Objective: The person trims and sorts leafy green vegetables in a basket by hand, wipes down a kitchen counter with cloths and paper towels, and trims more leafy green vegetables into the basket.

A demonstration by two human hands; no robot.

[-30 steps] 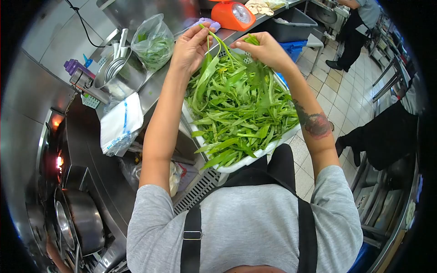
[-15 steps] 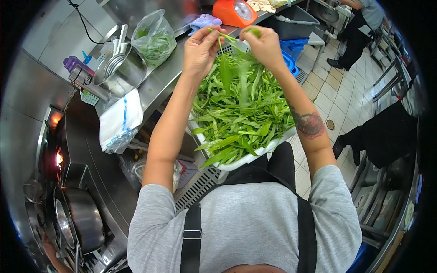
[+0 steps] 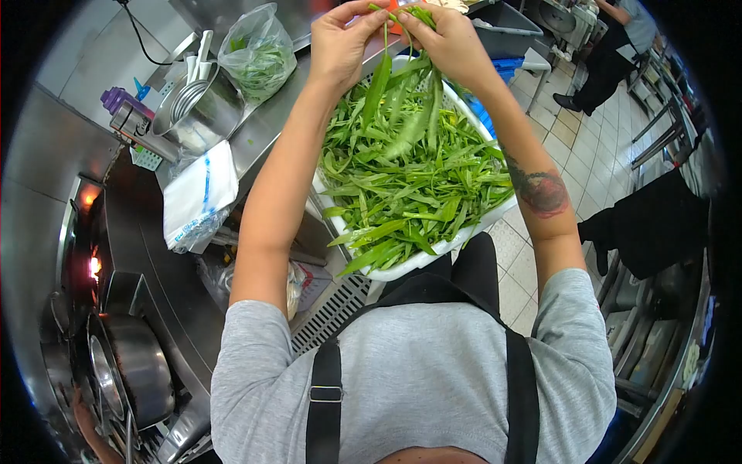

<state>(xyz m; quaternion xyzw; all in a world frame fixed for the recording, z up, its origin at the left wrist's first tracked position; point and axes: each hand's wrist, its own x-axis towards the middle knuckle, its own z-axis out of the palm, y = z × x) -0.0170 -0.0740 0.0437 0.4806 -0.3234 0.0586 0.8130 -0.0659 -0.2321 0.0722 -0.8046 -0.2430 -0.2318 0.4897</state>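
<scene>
Both my hands are raised above the far end of a white plastic basket [image 3: 410, 267] heaped with long-leafed greens that look like water spinach [image 3: 433, 182]. My left hand [image 3: 342, 45] pinches a thin green stem between thumb and fingertips, and one long leaf [image 3: 376, 94] dangles below it. Close beside it, my right hand [image 3: 448, 45] grips a few water spinach stems [image 3: 420, 14]; their leaves hang over the heap, partly blurred by motion. The fingertips of the two hands nearly meet at the stems.
On the steel counter [image 3: 267, 127] at left are a plastic bag of greens [image 3: 259, 58], a steel pot [image 3: 197, 108] with utensils, and white packaged sheets [image 3: 202, 197]. A large pot [image 3: 139, 371] stands lower left. A person [image 3: 610, 66] stands at upper right beyond a grey bin [image 3: 506, 31].
Both hands are higher in the view, and the right hand has come closer to the left. The hanging leaves have swung. The whole scene has shifted slightly.
</scene>
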